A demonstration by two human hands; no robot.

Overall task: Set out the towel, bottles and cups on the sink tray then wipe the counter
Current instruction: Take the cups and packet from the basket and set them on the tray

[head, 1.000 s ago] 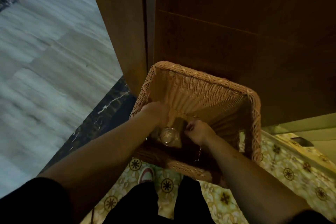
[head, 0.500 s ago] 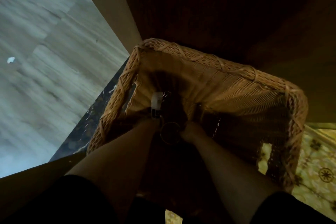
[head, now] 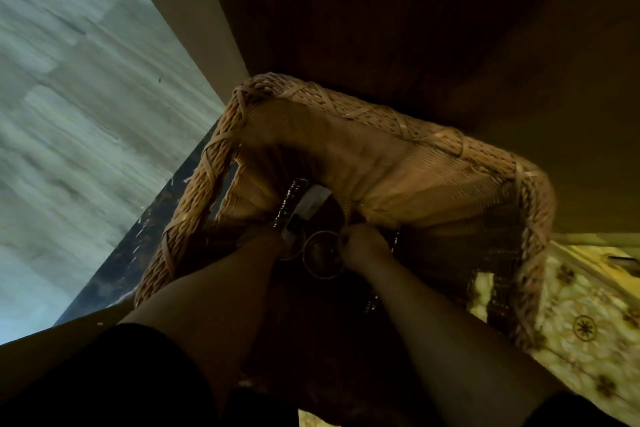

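A person leans over a square wicker basket (head: pixel 363 114) standing on a yellow floor covering (head: pixel 585 326) printed with dark round medallions, against a dark wood panel (head: pixel 398 10). To the left, a strip of black, white-veined stone (head: pixel 145 246) borders pale grey, wood-grained flooring (head: pixel 69 97), blurred in the wide-angle view. The basket's thick braided rim is bound with flat crossed strips; its inner walls are a finer, ribbed weave, and a slot handle is cut into the left side. Both bare forearms, in black short sleeves (head: pixel 114 374), reach down into the shadowed interior. The right hand (head: pixel 360 243) pinches the rim of a clear round cup (head: pixel 322 255), seen from above, low in the basket's middle. The left hand (head: pixel 273 236) is mostly hidden in the dark beside a white-labelled bottle-like item (head: pixel 306 208); whether it grips anything cannot be told. Further glinting objects inside are too dim to identify.
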